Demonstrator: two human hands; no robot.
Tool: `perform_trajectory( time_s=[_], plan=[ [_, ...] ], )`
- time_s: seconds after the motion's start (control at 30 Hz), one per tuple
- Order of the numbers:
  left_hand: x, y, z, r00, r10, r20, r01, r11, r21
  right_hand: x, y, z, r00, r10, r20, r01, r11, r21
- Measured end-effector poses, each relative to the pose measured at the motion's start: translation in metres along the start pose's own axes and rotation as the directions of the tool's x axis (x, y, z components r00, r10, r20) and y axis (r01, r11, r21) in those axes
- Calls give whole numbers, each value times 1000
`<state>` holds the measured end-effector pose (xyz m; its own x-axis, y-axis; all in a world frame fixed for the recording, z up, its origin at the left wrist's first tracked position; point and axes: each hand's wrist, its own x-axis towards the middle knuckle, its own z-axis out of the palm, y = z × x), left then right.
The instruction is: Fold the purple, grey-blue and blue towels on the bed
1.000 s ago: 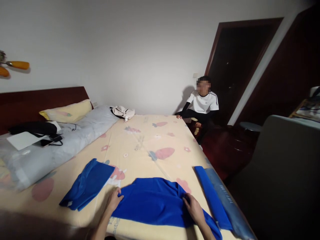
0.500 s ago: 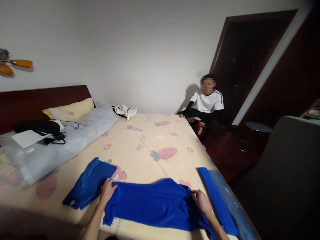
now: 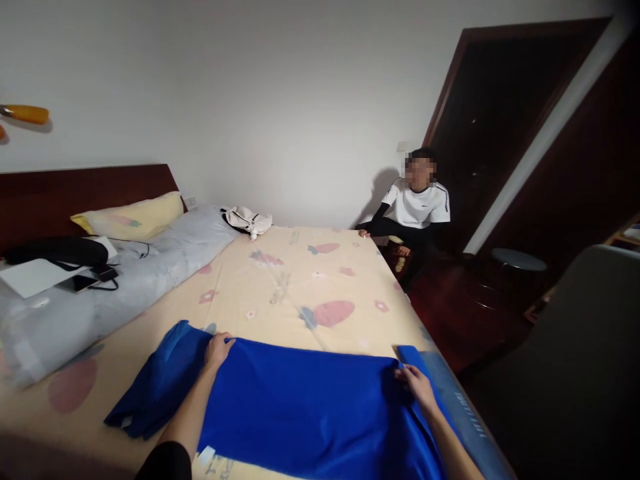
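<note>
A bright blue cloth [image 3: 305, 407] is stretched out across the near part of the bed, its far edge nearly straight. My left hand [image 3: 219, 350] pinches its far left corner. At the far right corner my right hand [image 3: 416, 385] grips the same cloth with closed fingers. A small white tag [image 3: 207, 455] shows at its lower left. Beside my left forearm lies a second blue cloth [image 3: 160, 383], crumpled and partly hidden by the arm. Right of the stretched cloth, a narrow folded blue strip of fabric [image 3: 413, 357] lies along the bed's edge, mostly covered.
The bed [image 3: 280, 273] has a cream sheet with printed fruit. A grey rolled quilt [image 3: 150, 267], a yellow pillow [image 3: 135, 215] and a white bag [image 3: 247, 221] lie along its left and far side. A person [image 3: 417, 203] sits beyond the right edge, near a round stool [image 3: 519, 259].
The blue cloth went from bunched and wrinkled to stretched wider and smoother. Both hands moved slightly farther from me, keeping hold, and my right hand shifted right. The view turned slightly.
</note>
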<state>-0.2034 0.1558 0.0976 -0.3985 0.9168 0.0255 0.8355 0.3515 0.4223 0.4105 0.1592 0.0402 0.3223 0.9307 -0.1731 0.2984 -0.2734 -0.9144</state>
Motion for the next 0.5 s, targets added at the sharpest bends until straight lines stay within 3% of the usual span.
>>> perform_trajectory(
  time_s=[0.17, 0.27, 0.37, 0.5],
  plan=[
    [8, 14, 6, 990, -99, -104, 105, 993, 56, 12, 1, 19, 1000, -16, -24, 15, 1000, -25],
    [1, 23, 14, 984, -135, -118, 142, 988, 58, 5, 6, 31, 997, -74, -35, 72, 995, -70],
    [-31, 30, 33, 991, -49, -121, 56, 997, 56, -23, 15, 41, 985, -169, -44, 164, 981, -104],
    [-109, 11, 75, 976, 173, -132, -159, 981, 110, -90, 48, 55, 913, -407, 29, 397, 872, -285]
  ],
)
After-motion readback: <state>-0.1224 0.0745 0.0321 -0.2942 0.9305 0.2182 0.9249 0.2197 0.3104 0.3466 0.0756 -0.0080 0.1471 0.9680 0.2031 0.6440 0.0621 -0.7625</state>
